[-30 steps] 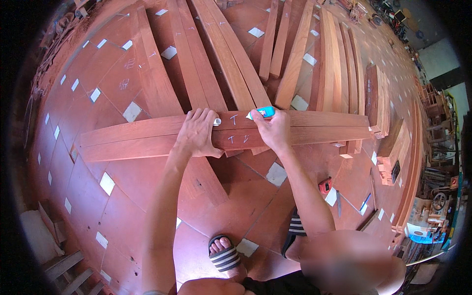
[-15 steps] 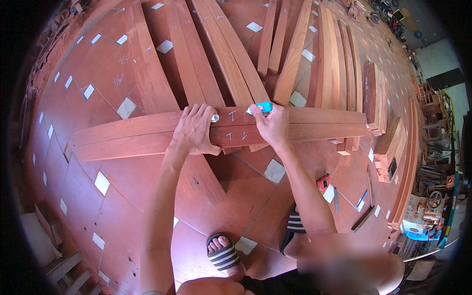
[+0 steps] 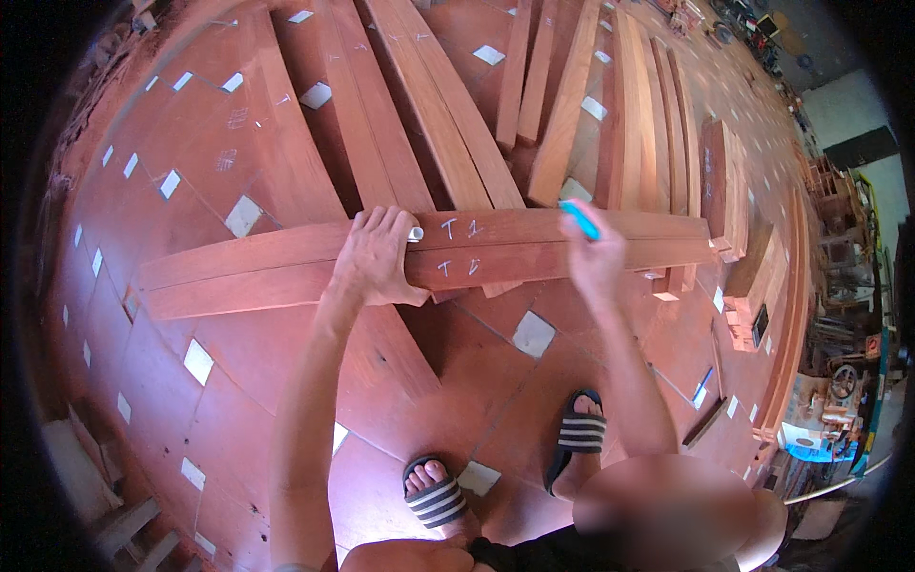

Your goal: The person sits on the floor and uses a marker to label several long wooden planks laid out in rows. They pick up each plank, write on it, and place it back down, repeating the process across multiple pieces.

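Note:
Two long reddish wooden beams [image 3: 276, 250] lie side by side across the view, with white handwritten marks on their upper faces. My left hand [image 3: 374, 255] is closed over both, fingers across the far edge and thumb at the near edge. A small white cap [image 3: 416, 234] pokes out beside its index finger. In my right hand [image 3: 597, 259] is a teal correction pen [image 3: 579, 220], its tip pointing up and left. That hand is slightly blurred and sits over the beams, right of the marks; whether it touches the wood, I cannot tell.
More beams [image 3: 457, 114] fan out beyond on the tiled floor [image 3: 257, 381], passing beneath the pair. Shorter wood blocks [image 3: 753, 276] stand at the right, one carrying a dark phone-like object [image 3: 760, 326]. My sandalled feet [image 3: 437, 496] are close below. Tools and timber line the right wall.
My right hand has moved right with the pen, off the marks. A fuller white mark shows on the far beam where the pen was. My left hand stays put.

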Motion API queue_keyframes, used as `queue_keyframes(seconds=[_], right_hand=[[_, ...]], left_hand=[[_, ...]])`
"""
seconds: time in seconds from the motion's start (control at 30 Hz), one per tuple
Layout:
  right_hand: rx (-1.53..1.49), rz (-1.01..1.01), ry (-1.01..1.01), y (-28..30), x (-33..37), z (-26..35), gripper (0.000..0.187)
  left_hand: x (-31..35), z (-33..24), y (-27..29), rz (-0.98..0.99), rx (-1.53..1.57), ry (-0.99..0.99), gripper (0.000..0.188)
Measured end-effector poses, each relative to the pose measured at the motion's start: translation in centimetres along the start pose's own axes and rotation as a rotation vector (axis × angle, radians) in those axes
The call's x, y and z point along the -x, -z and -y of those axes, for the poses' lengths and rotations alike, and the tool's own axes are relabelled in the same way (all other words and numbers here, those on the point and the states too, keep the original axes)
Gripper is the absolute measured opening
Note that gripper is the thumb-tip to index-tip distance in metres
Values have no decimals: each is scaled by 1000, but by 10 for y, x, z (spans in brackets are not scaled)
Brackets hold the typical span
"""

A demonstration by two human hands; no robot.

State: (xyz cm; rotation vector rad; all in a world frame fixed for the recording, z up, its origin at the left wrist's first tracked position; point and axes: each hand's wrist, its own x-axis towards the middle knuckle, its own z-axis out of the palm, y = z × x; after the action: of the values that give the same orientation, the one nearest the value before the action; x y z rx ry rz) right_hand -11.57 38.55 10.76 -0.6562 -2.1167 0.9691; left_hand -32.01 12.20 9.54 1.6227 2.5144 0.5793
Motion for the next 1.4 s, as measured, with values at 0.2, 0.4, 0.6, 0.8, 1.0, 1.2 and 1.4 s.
queue_keyframes(seconds=[0.2, 0.4, 0.6, 0.8, 1.0, 1.2, 1.4], right_hand=[[346, 467, -56, 172, -48, -127, 75], [909, 883, -50, 240, -102, -120, 147], [1124, 956, 89, 219, -114, -113, 145], [1111, 995, -39, 213, -99, -96, 131], [1164, 918, -106, 200, -27, -43, 120], [883, 769, -165, 133, 38, 8, 115], [834, 658, -214, 21, 99, 91, 111]], left_hand=[[-7, 3, -3, -25, 28, -76, 82], [-1, 3, 7, 26, 9, -107, 83], [-1, 9, 6, 39, -24, -192, 85], [-11, 25, 11, 122, -53, -247, 82], [-43, 72, 46, 355, -270, -209, 90], [-66, 123, 76, 321, -600, -91, 85], [52, 140, 52, -512, -214, 223, 71]])
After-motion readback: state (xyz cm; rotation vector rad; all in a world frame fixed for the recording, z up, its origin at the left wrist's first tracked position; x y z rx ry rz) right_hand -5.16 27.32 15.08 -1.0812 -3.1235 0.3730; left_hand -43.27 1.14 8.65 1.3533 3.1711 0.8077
